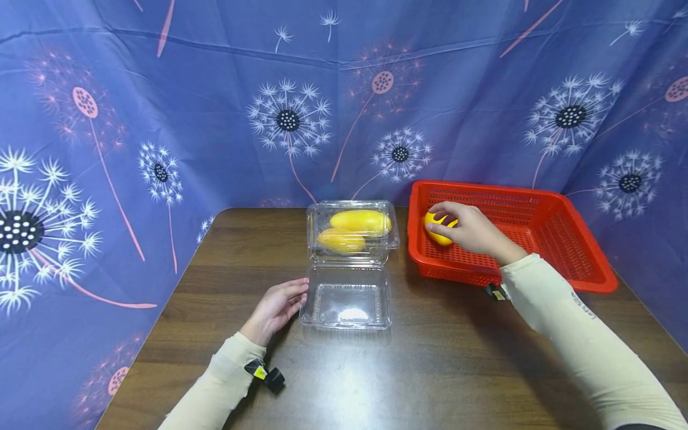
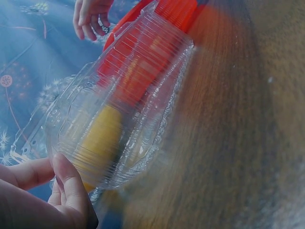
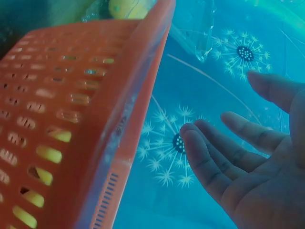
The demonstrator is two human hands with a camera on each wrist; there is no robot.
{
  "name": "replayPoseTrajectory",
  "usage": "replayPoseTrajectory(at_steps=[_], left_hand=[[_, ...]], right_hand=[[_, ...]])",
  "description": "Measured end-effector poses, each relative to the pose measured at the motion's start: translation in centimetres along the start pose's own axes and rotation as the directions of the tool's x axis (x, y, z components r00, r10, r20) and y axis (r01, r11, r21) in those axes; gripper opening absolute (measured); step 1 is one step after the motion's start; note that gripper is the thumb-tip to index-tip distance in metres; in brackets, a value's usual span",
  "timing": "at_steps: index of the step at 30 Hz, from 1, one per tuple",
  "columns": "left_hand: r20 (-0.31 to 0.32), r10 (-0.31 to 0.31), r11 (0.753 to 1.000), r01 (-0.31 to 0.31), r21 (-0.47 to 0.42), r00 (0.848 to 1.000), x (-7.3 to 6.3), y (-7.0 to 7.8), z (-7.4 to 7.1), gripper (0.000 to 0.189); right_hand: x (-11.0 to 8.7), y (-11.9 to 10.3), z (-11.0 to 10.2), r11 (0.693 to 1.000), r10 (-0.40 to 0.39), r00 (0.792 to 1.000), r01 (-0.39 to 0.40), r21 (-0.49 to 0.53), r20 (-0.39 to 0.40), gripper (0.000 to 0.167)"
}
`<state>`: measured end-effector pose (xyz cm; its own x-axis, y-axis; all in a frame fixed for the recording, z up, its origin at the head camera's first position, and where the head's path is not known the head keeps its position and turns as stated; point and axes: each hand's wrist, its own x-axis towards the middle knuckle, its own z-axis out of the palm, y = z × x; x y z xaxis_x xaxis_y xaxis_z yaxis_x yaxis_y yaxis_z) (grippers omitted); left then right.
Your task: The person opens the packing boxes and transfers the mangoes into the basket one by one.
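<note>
A clear plastic clamshell container [image 1: 346,325] lies unfolded on the table; two yellow mangoes [image 1: 359,221] show in its far half. My left hand [image 1: 276,307] is at the container's left side, thumb and finger pinching its edge in the left wrist view. My right hand [image 1: 470,227] is over the left end of a red basket [image 1: 570,239], above a yellow mango [image 1: 438,230] inside it. The right wrist view shows that hand [image 3: 257,157] with fingers spread and nothing held. Yellow shows through the basket's slots there.
A brown wooden table [image 1: 236,251] bears everything. Behind it hangs a blue dandelion-print cloth [image 1: 215,119]. The basket stands right of the container, near the cloth. A dark strap device [image 1: 266,375] sits on the left wrist.
</note>
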<state>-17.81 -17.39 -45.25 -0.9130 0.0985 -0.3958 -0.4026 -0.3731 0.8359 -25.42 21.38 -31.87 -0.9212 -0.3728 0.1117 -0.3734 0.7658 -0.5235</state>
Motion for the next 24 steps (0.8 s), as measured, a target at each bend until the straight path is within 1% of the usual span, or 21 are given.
replayPoseTrajectory(at_steps=[4, 11, 17, 24], left_hand=[[0.003, 0.001, 1.000, -0.001, 0.001, 1.000, 0.0, 0.0, 0.0, 0.021], [0.005, 0.000, 1.000, 0.000, -0.002, 1.000, 0.1, 0.0, -0.1, 0.024], [0.004, -0.002, 1.000, 0.002, 0.000, 1.000, 0.1, 0.0, -0.1, 0.030], [0.006, -0.003, 1.000, 0.003, -0.003, 1.000, 0.1, 0.0, -0.1, 0.025]], right_hand=[[-0.2, -0.2, 0.4, 1.000, -0.005, 1.000, 0.005, 0.017, 0.002, 0.043], [-0.6, -0.6, 1.2, 0.997, -0.057, 0.998, 0.058, 0.049, -0.020, 0.038], [-0.8, -0.9, 2.0, 0.992, -0.083, 0.996, 0.084, 0.089, -0.020, 0.038], [-1.2, -1.5, 2.9, 0.988, -0.097, 0.995, 0.098, 0.115, -0.020, 0.038]])
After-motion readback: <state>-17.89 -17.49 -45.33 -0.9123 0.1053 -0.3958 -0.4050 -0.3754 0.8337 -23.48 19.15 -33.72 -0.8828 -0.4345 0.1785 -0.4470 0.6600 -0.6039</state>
